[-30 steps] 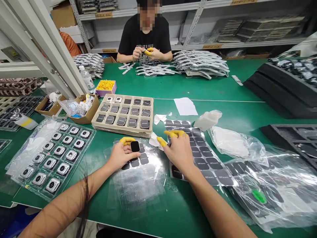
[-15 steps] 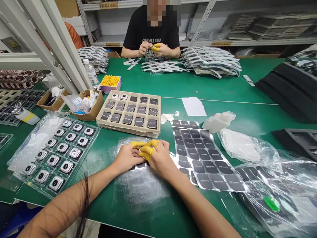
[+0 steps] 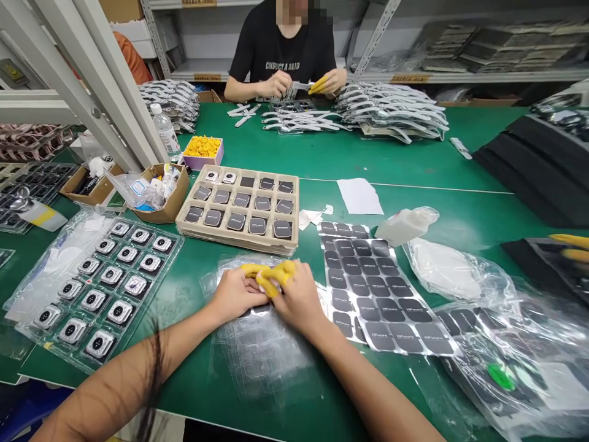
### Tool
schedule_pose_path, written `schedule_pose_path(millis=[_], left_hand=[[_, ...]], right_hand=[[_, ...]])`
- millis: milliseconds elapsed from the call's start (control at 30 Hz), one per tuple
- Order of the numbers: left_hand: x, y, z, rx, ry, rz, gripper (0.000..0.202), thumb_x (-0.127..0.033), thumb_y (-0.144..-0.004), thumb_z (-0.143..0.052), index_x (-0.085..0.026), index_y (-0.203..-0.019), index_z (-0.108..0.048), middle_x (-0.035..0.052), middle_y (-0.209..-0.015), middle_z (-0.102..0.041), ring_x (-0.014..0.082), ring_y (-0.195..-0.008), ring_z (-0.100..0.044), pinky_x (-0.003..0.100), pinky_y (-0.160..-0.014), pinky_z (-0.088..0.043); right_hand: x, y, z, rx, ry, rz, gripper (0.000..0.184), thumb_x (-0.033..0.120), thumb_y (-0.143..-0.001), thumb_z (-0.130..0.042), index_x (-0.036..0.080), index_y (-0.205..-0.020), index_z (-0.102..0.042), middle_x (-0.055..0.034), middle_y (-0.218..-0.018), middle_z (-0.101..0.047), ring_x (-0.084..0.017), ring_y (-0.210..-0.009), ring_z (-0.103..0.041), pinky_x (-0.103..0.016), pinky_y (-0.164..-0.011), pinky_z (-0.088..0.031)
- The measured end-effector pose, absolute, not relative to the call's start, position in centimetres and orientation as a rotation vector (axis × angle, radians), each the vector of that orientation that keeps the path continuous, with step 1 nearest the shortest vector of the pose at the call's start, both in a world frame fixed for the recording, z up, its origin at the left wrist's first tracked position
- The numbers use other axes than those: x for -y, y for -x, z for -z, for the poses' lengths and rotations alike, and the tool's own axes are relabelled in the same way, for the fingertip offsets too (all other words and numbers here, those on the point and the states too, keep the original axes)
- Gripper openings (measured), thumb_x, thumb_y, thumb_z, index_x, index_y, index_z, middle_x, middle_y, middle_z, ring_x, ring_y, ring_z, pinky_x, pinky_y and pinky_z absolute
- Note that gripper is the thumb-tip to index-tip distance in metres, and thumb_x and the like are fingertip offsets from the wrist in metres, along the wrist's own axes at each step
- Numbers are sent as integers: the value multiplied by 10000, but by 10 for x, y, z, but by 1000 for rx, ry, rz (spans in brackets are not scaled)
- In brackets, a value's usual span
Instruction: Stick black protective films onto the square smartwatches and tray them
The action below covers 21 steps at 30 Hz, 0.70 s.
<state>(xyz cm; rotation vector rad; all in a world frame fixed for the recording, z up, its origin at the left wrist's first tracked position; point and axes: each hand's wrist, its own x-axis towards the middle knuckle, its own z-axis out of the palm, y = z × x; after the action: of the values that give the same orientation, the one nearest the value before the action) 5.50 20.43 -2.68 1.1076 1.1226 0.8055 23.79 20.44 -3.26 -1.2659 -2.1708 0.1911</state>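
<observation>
Two hands, the left hand (image 3: pixel 234 296) and the right hand (image 3: pixel 299 299), meet over a clear plastic sheet (image 3: pixel 262 350) toward the near edge of the green table (image 3: pixel 257 405). Their fingers curl inward and press together, but whether they clench anything I cannot tell, since the hands hide it. Yellow finger cots (image 3: pixel 271 276) cap several fingertips. Just right of the hands lies a sheet of black square pads (image 3: pixel 363 288), and just left, a clear blister tray of square watch faces (image 3: pixel 59 288). Toward the far edge sits a beige tray (image 3: pixel 230 239) of dark squares, with two silver ones in its back row. Across the table, a seated person in a black T-shirt (image 3: pixel 280 61) holds a white strap (image 3: pixel 299 86) in both hands, while someone else's yellow-capped fingers (image 3: pixel 570 245) reach in at the right edge above a black foam tray (image 3: pixel 547 264)
</observation>
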Motion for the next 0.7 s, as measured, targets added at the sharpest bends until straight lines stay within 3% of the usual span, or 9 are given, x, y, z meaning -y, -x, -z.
schedule_pose_path(millis=[133,233,367,500,600,700], left_hand=[[-207,-55,24,-1152,-1001,-822,616,-171,-578,-909,-126,-1146,-677,71,-878,-769,188,-790,-735,287,-742,-582],[-210,-53,22,-1115,-916,-870,637,-192,-585,-924,-140,-1163,-662,82,-951,-773,188,-841,-734,303,-792,-582],[-215,-50,18,-1034,-840,-894,612,-193,-601,-924,-148,-1155,-666,81,-1002,-763,181,-890,-720,302,-834,-565],[-222,-45,10,-990,-779,-805,583,-168,-614,-911,-151,-1147,-676,88,-1078,-738,177,-939,-703,306,-868,-545],[-227,-39,6,-970,-765,-751,519,-158,-628,-897,-151,-1105,-693,82,-1096,-725,171,-958,-692,306,-888,-532],[-229,-35,3,-979,-814,-709,483,-162,-631,-892,-156,-1077,-704,84,-1119,-727,180,-972,-692,325,-909,-526]], right_hand=[[-206,-269,34,2012,1559,-20,224,357,-979,-555,186,-1094,-642,-144,-1043,-664,-317,-1013,-540,-466,-843,-374],[-195,-287,33,2054,1439,-136,312,393,-952,-615,217,-1208,-593,-141,-1176,-646,-320,-1099,-539,-507,-932,-374],[-191,-281,31,2320,1259,-521,478,397,-932,-670,299,-1376,-523,-95,-1182,-680,-305,-1154,-544,-501,-952,-393],[-200,-271,33,2277,1342,-565,505,390,-874,-747,314,-1346,-582,-95,-1138,-697,-307,-1116,-574,-514,-937,-421],[-203,-271,35,2209,1379,-593,610,372,-839,-787,329,-1397,-545,-85,-1073,-720,-308,-1062,-586,-537,-930,-445],[-203,-273,33,2216,1370,-618,624,399,-846,-773,350,-1419,-529,-90,-1149,-705,-318,-1132,-570,-565,-974,-443]])
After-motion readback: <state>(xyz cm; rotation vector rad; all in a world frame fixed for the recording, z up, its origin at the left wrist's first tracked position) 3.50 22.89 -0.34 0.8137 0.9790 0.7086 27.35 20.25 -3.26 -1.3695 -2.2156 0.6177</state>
